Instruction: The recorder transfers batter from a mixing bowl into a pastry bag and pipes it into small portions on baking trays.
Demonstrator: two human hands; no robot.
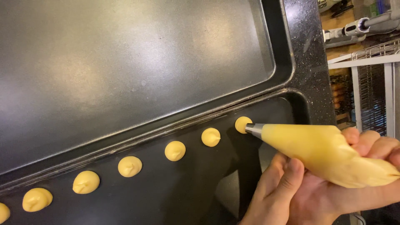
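On the near dark baking tray, a row of smooth yellow batter mounds leads rightward to the piping bag. Its metal nozzle points left, touching the last mound. The left hand supports the soft bag underneath; the right hand squeezes its rear, partly cut off.

A dark speckled countertop is carrying two dark baking trays lying side by side and touching along their long rims. The upper tray is lying bare, while the lower tray is bearing a row of yellow batter mounds.
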